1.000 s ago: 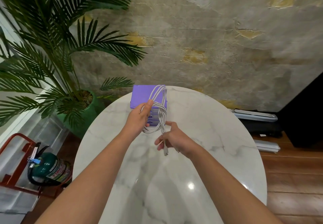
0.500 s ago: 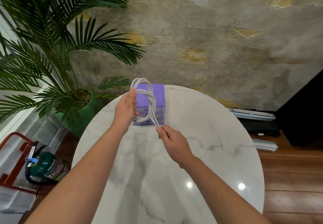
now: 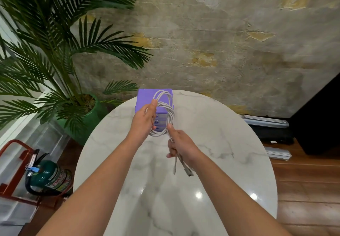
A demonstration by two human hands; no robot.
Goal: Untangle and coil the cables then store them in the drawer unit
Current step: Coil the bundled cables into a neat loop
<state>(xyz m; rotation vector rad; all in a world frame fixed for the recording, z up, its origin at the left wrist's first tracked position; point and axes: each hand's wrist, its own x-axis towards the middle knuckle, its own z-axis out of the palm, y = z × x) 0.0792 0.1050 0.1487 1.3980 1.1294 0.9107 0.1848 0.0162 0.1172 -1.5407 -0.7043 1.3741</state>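
A white cable (image 3: 166, 110) is wound in several loops, held up in front of the purple drawer unit (image 3: 145, 99) at the far edge of the round marble table (image 3: 230, 143). My left hand (image 3: 144, 119) holds the left side of the coil with the loops round its fingers. My right hand (image 3: 179, 143) grips the cable's loose tails just below the coil. Two plug ends (image 3: 188, 172) hang from under that hand. The drawers' fronts are mostly hidden behind the coil and my left hand.
A potted palm (image 3: 55, 61) in a green pot stands left of the table. A green fire extinguisher (image 3: 49, 177) in a red stand sits on the floor at the lower left. Flat grey items (image 3: 266, 121) and a dark cabinet (image 3: 322, 116) are on the right.
The coil has shifted right, back over the drawer unit's right side. My right hand has dropped toward me along the cable, and the two plug ends now hang below it.
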